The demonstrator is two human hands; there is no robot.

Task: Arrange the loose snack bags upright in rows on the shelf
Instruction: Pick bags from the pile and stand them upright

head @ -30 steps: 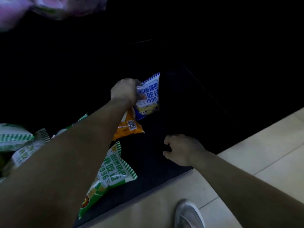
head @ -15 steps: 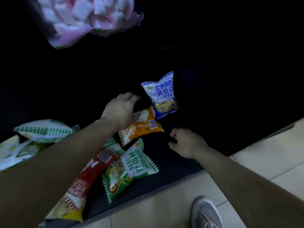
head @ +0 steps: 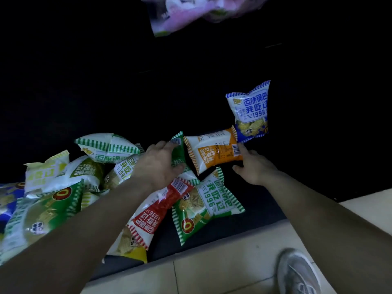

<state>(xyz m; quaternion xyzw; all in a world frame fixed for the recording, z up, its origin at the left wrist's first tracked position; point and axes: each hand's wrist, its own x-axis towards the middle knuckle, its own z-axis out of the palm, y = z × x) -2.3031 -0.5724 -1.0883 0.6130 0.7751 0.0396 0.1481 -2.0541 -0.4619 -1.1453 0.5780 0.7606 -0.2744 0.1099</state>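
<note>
A blue snack bag (head: pixel 251 113) stands upright at the back right of the dark bottom shelf (head: pixel 263 209). In front of it an orange bag (head: pixel 212 153) lies on its side; my right hand (head: pixel 254 168) grips its right end between fingers and thumb. Just left of the orange bag, my left hand (head: pixel 158 164) closes over a small green bag (head: pixel 178 153). A red bag (head: pixel 161 211) and a green bag (head: pixel 205 204) lie flat below my hands. Several green and white bags (head: pixel 70 179) are heaped at the left.
A pink and white marshmallow bag (head: pixel 191 13) hangs at the top of view. The shelf's back is too dark to see. Pale floor tiles (head: pixel 212 272) run along the shelf's front edge, with my grey shoe (head: pixel 297 272) at the lower right.
My left hand left the orange bag and shifted left onto the small green bag. My right hand uncurled and reached up to the orange bag. The view swung left, showing more of the heap.
</note>
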